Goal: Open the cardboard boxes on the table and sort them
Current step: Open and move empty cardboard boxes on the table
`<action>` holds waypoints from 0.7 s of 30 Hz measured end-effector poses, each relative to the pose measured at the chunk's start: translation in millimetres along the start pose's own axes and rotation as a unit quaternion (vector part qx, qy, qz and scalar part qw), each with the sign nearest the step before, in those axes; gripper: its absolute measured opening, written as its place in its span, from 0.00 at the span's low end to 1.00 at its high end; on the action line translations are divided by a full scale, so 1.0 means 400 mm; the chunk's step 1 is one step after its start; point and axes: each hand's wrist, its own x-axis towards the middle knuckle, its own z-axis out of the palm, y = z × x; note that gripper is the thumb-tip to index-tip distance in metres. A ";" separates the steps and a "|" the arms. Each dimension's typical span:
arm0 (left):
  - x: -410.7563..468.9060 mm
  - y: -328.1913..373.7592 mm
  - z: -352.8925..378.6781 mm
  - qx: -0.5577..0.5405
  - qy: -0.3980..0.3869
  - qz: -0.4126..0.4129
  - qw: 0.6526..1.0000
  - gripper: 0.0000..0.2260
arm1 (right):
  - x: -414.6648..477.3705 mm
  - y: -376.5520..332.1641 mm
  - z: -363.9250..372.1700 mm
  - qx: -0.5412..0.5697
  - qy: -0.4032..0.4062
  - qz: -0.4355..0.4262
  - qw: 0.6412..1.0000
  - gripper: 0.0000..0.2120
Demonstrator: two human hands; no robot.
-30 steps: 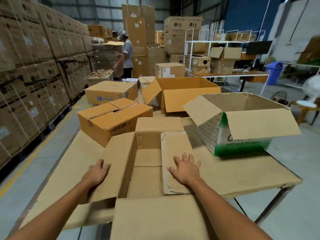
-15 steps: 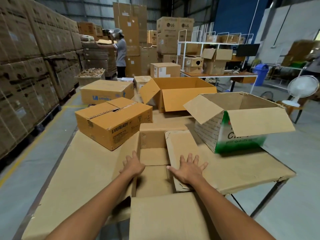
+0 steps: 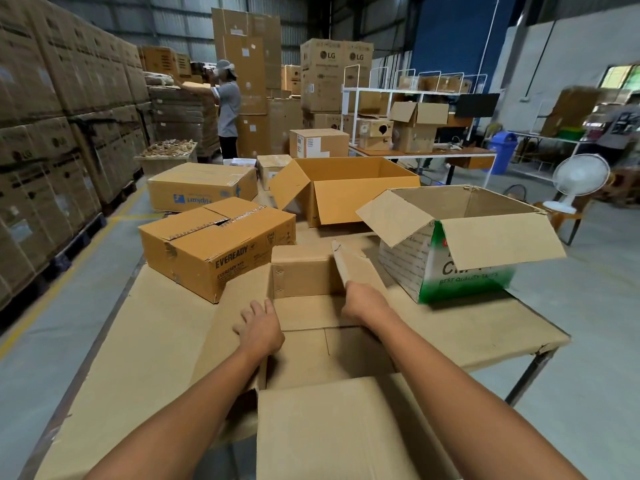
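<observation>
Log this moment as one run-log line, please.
step: opening near box | left hand: rests on left flap | right hand: grips right flap, tilted up | Eveready box: flaps down

The right hand (image 3: pixel 363 301) had its fingers hidden behind the right flap (image 3: pixel 356 268). At 6 o'clock, the near flap (image 3: pixel 339 431) ran off the bottom edge. The green-and-white box (image 3: pixel 464 275) had its brand name half covered by its front flap (image 3: pixel 502 239). At 2 o'clock, a person (image 3: pixel 620 129) was blurred and cut off.
</observation>
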 end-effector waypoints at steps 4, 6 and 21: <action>-0.002 0.006 -0.005 0.017 0.007 0.018 1.000 0.32 | 0.021 0.045 -0.099 -0.076 0.082 0.014 0.994 0.20; 0.000 0.001 -0.009 -0.010 -0.004 0.008 1.000 0.29 | 0.023 0.098 -0.142 -0.130 0.086 0.055 0.986 0.27; -0.019 -0.027 -0.017 -0.131 0.056 -0.041 0.989 0.25 | 0.057 0.347 0.059 0.026 -0.098 0.136 0.985 0.44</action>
